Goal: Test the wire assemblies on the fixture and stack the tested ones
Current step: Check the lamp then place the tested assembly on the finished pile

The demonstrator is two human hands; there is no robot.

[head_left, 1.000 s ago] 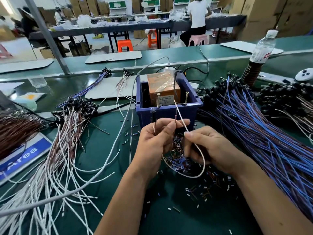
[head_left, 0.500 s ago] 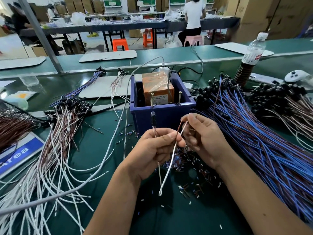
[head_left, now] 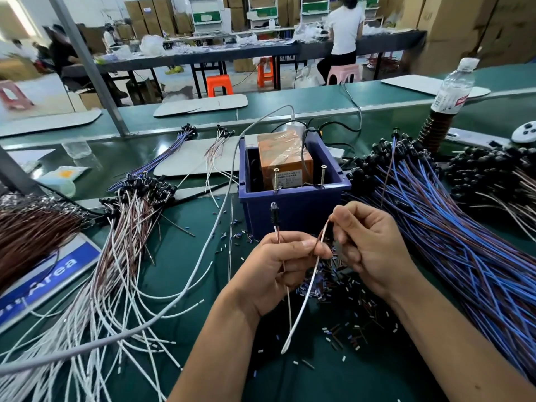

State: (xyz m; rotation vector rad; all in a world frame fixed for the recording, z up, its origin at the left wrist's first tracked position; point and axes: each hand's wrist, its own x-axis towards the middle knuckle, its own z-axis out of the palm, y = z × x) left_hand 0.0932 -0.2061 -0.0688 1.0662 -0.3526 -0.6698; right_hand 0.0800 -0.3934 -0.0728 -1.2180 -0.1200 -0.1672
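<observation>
Blue plastic bin (head_left: 293, 210) sitting on the green counter (head_left: 185, 256), holding an orange taped box (head_left: 285, 162), left grip (head_left: 278, 271) and right grip (head_left: 374, 250) both pinching a thin white wire assembly (head_left: 303, 297)

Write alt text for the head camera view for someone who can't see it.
Two hands hold a thin wire assembly before a blue fixture box: the left hand grips it below its black tip, the right hand pinches the other end. Wire bundles lie on the green table at both sides.
</observation>
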